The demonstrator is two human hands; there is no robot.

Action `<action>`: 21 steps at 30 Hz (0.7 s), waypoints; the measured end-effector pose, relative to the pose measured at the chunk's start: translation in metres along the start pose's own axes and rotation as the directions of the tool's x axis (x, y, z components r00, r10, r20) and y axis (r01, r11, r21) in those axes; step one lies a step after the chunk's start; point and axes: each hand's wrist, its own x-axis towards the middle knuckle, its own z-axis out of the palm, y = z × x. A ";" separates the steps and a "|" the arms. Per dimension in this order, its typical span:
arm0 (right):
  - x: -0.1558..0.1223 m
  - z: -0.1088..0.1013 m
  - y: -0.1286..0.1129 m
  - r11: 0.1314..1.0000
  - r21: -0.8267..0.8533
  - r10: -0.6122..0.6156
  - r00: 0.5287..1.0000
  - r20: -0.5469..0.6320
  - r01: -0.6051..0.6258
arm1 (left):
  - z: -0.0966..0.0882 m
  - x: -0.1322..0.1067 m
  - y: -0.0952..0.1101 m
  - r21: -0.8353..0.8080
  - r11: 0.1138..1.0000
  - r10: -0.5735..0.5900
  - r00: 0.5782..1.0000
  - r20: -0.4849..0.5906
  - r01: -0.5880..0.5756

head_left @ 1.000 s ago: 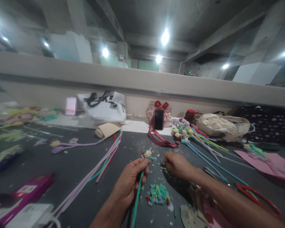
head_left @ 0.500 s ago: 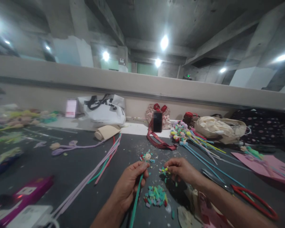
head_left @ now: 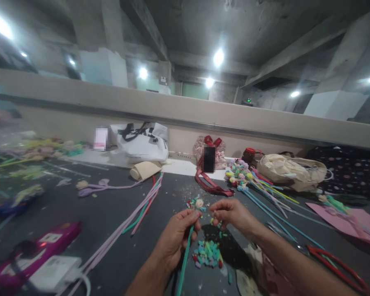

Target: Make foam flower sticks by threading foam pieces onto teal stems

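Note:
My left hand is closed around a green pipe cleaner, whose lower end runs down toward me. Just beyond the thumb tip is a small head of cream, red and teal bits; whether it is joined to the stem I cannot tell. To the right, my right hand hovers with thumb and fingers pinched together; anything between them is too small to make out. Below both hands lies a pile of short cut pieces, mostly teal, with some yellow, red and lilac.
Red-handled scissors lie at right. Long lilac pipe cleaners stretch across the left, near a magenta device and a white box. Behind are a white bag, a phone and a bunch of colourful flowers.
My right hand has moved left and slightly up, closer to the head by my left hand. My left hand keeps its hold on the green pipe cleaner. The view has turned slightly left.

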 end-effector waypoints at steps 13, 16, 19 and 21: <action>0.003 0.029 0.007 0.946 0.318 0.098 0.991 -0.089 -0.065 | 0.000 0.006 -0.009 -0.082 0.997 0.007 1.000 -0.021 -0.009; 0.005 0.039 0.010 0.920 0.389 0.102 0.988 -0.113 -0.050 | 0.002 0.006 -0.009 -0.112 0.993 0.020 0.999 -0.045 -0.025; 0.009 0.048 0.012 0.894 0.447 0.105 0.986 -0.129 -0.036 | 0.002 0.006 -0.009 -0.126 0.991 0.042 0.998 -0.047 -0.047; 0.012 0.052 0.012 0.879 0.476 0.104 0.987 -0.123 -0.033 | 0.001 0.006 -0.010 -0.130 0.990 0.057 0.997 -0.048 -0.063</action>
